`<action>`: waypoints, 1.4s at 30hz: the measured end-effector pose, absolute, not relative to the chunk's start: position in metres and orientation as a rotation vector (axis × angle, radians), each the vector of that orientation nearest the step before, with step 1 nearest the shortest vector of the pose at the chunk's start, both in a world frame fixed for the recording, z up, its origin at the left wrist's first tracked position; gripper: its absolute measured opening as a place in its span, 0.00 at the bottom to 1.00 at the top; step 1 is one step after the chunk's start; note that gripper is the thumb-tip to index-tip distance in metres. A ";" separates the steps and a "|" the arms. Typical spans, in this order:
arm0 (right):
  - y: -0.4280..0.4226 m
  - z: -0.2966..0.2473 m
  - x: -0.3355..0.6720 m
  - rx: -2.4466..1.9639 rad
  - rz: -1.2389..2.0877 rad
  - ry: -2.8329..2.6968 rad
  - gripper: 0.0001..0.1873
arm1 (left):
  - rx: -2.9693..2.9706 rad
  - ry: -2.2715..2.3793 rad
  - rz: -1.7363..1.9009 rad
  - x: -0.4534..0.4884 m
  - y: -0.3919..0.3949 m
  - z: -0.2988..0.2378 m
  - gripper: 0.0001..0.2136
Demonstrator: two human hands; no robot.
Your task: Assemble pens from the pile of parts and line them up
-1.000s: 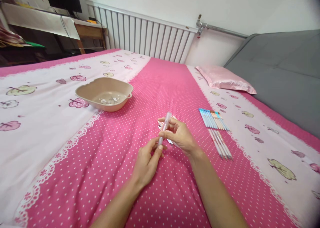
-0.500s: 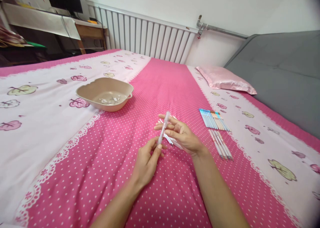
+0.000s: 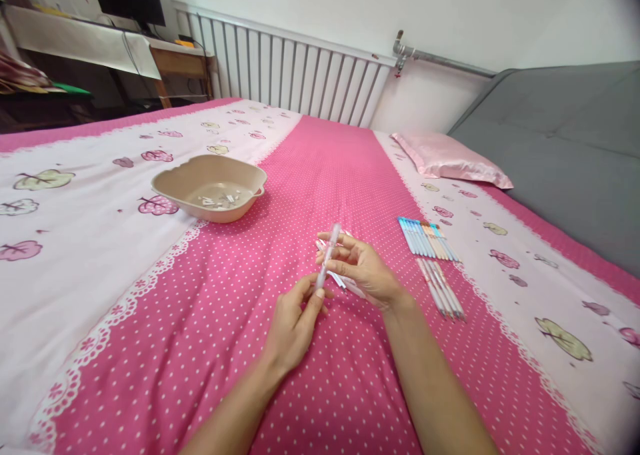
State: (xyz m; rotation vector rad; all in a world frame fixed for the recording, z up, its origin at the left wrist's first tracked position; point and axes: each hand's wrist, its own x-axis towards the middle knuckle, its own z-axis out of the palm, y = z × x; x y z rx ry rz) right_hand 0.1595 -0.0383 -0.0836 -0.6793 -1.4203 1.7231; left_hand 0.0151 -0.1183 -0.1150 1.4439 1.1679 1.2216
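Observation:
My left hand [image 3: 295, 322] pinches the lower end of a pale pink pen [image 3: 328, 255] and holds it upright over the pink dotted bedspread [image 3: 210, 322]. My right hand [image 3: 363, 268] curls its fingers round the pen's upper part. A few more pens [image 3: 343, 283] lie on the bed right under my right hand. To the right lie two rows of pens: a blue and orange row [image 3: 427, 236] and a pink row [image 3: 441, 287].
A beige plastic basin [image 3: 173, 187] with small white bits in it stands to the left. A pink pillow [image 3: 450, 158] lies at the far right beside a grey sofa [image 3: 565, 148]. A white radiator [image 3: 285, 72] and a desk are behind the bed.
My right hand's fingers have shifted slightly along the pen, spreading and then curling again. The left hand and the pen have hardly moved.

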 end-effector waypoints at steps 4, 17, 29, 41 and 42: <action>-0.038 -0.086 0.158 -0.705 1.690 -1.407 0.25 | 1.436 1.164 1.209 0.015 -0.119 -0.114 0.16; -0.041 -0.079 0.156 -0.664 1.769 -1.349 0.30 | 1.340 1.121 1.264 0.013 -0.120 -0.112 0.16; -0.044 -0.083 0.150 -0.672 1.769 -1.371 0.27 | 1.347 1.094 1.236 0.012 -0.122 -0.111 0.16; -0.045 -0.083 0.149 -0.724 1.631 -1.503 0.30 | 1.477 1.126 1.211 0.012 -0.122 -0.103 0.14; -0.045 -0.083 0.149 -0.715 1.635 -1.504 0.30 | 1.470 1.130 1.213 0.012 -0.122 -0.103 0.14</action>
